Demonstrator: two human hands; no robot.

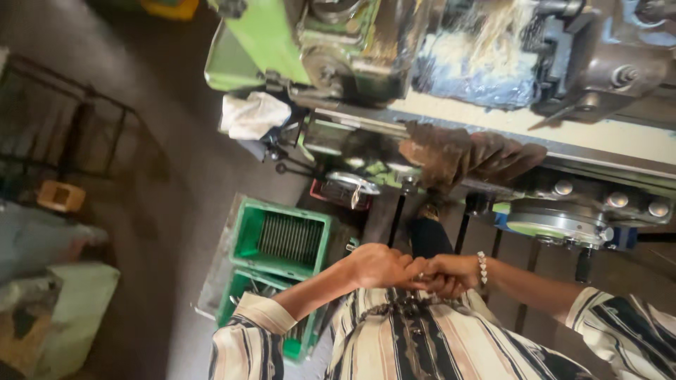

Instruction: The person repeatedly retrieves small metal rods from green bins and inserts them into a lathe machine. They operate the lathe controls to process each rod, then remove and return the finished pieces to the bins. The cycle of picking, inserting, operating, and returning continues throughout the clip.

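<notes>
My left hand (377,266) and my right hand (451,273) meet in front of my striped shirt (422,338), knuckles touching, fingers of both curled in tight – the left in a fist against the right, the right's fingers folded over something at the join, though I cannot tell whether any object sits inside or whether I am only gripping my own hand. A beaded bracelet (482,267) circles my right wrist. Ahead of me stands the green machine (282,42) with its long bed, and a rusty stack of toothed discs (479,158) juts out just above my hands, near a white rag (253,115) draped on the frame. Down to my left, two green crates (282,239) sit on the floor, the nearer one full of thin metal rods. What worries me is closeness: my cuffs and the bracelet hang loose, and if I lean toward those gears or any turning part they could catch – I cannot see whether anything is turning. The crates are right by my feet too, so a careless step back might tip me over them.
</notes>
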